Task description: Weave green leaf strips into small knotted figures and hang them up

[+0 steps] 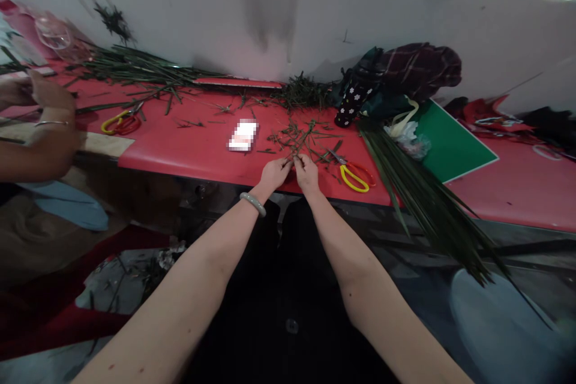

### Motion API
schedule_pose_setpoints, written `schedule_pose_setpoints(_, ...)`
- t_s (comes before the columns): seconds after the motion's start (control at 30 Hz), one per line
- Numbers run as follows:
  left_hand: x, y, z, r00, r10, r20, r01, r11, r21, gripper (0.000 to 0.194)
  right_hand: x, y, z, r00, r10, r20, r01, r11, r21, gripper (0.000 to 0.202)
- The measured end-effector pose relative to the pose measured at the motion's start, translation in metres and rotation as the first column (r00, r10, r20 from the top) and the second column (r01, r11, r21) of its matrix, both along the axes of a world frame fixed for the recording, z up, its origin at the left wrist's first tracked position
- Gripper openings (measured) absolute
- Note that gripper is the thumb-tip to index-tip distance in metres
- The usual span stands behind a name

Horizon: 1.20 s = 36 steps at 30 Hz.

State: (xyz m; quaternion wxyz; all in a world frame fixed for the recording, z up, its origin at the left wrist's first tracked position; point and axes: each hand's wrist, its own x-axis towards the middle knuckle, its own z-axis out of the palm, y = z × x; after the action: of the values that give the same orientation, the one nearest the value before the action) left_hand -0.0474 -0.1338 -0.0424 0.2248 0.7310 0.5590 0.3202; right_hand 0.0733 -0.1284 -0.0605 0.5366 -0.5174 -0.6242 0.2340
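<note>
My left hand (275, 173), with a pale bangle on its wrist, is closed at the front edge of the red table (180, 153). Close beside it, my right hand (306, 173) pinches the lower end of a thin green leaf piece (310, 128) that slants up and away over the table. Both sets of fingertips meet around its base; the exact grip is small and partly hidden. Cut leaf scraps (288, 132) lie just beyond the hands. Scissors (354, 175) with one yellow and one red handle lie open right of my right hand.
A blurred-out white object (243, 135) lies left of centre. Long leaves (418, 192) overhang the edge at right, beside a green board (454, 144) and a flowered black item (353, 102). Another person's hands (49, 93), more scissors (121, 122) and a leaf pile (135, 66) are at left.
</note>
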Motion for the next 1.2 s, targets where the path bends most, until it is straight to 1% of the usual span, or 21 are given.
schedule_pose_setpoints(0.1,0.0001,0.0001,0.0000,1.000,0.006,-0.012,-0.006,1.000,-0.005,0.039,0.0006,-0.0009,0.0007,0.998,-0.022,0.055,0.022,1.000,-0.006,0.030)
schedule_pose_setpoints(0.23,0.0001,0.0010,-0.0007,1.000,0.015,-0.005,-0.015,0.999,-0.030,0.039,0.0002,-0.0012,0.0012,0.998,-0.038,0.052,0.038,0.999,0.012,0.033)
schedule_pose_setpoints(0.43,0.0003,0.0011,-0.0007,1.000,-0.005,-0.015,0.005,1.000,0.023,0.035,0.0002,-0.0018,0.0034,0.993,-0.040,0.110,0.042,0.999,-0.009,0.035)
schedule_pose_setpoints(0.63,0.0006,0.0003,0.0002,1.000,0.011,-0.009,-0.011,1.000,-0.012,0.037,0.0001,-0.0022,0.0035,0.994,-0.033,0.101,0.033,0.999,-0.005,0.032)
schedule_pose_setpoints(0.73,0.0005,0.0001,0.0001,1.000,0.010,-0.024,-0.011,1.000,-0.003,0.039,0.0005,-0.0009,0.0018,0.994,-0.018,0.109,0.019,1.000,-0.011,0.032)
schedule_pose_setpoints(0.83,0.0007,0.0003,-0.0002,0.999,0.017,-0.040,-0.016,1.000,0.009,0.039,0.0010,0.0002,0.0009,0.993,-0.032,0.111,0.034,0.999,-0.014,0.031)
schedule_pose_setpoints(0.97,0.0010,0.0009,0.0002,0.998,0.031,-0.056,-0.032,0.999,-0.008,0.038,0.0010,0.0006,0.0009,0.994,-0.026,0.108,0.029,0.999,-0.018,0.030)
schedule_pose_setpoints(1.07,0.0010,0.0009,0.0008,0.998,0.022,-0.050,-0.023,1.000,-0.010,0.038,0.0008,0.0003,0.0007,0.994,-0.022,0.106,0.024,0.999,-0.025,0.032)
schedule_pose_setpoints(1.13,0.0008,0.0009,0.0009,0.999,0.022,-0.048,-0.023,1.000,-0.012,0.038,0.0005,-0.0003,0.0005,0.995,-0.021,0.098,0.022,1.000,-0.011,0.032)
schedule_pose_setpoints(1.2,0.0007,0.0011,0.0006,0.999,0.022,-0.046,-0.023,1.000,-0.009,0.035,0.0001,-0.0008,0.0003,0.996,-0.001,0.090,-0.002,0.999,0.040,0.030)
